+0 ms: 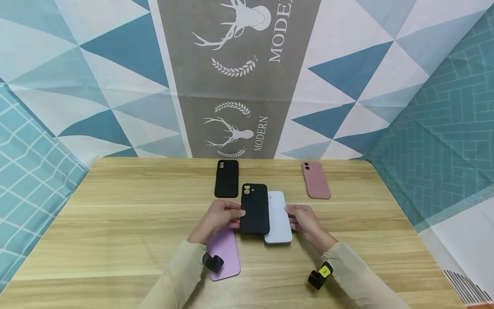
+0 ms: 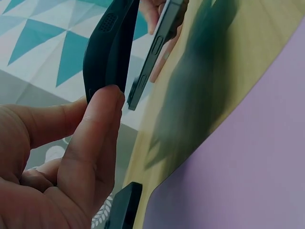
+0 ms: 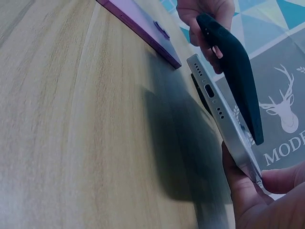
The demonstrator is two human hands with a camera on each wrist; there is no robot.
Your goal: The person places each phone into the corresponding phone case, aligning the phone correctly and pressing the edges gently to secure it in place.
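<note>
Prob mid-fitting: black case (image 1: 254, 216) & white phone (image 1: 280, 221) are being brought together off the table (image 1: 115, 240). L hand (image 1: 220, 216) pinches the case's L edge; R hand (image 1: 307, 221) pinches the phone's R edge. Next move likely calls for squaring the two up, then pressing edges in. Case looks dark, thin-walled, w/ camera cutouts top L, overlapping the phone's L side in head view; phone has pale face, silvery frame.
</note>
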